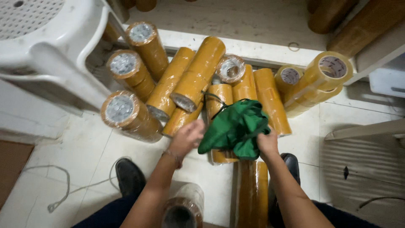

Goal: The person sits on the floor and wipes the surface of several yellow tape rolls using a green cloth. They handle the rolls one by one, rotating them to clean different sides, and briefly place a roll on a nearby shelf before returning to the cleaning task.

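A crumpled green cloth bag point(236, 126) with a black drawstring hangs in front of me over a pile of tan tape-roll stacks point(198, 76). My right hand point(267, 143) grips the bag's lower right edge. My left hand point(187, 137) is at the bag's left edge with fingers curled against the fabric; motion blur hides whether it grips. More wrapped tape stacks lie under the bag point(252, 190) and between my legs point(183, 207).
A white plastic stool point(50, 50) stands at upper left. Loose tape rolls point(331, 69) sit at the right beside a white ledge. A thin cord point(63, 185) trails over the tiled floor at left. My black shoes point(128, 175) flank the lower stacks.
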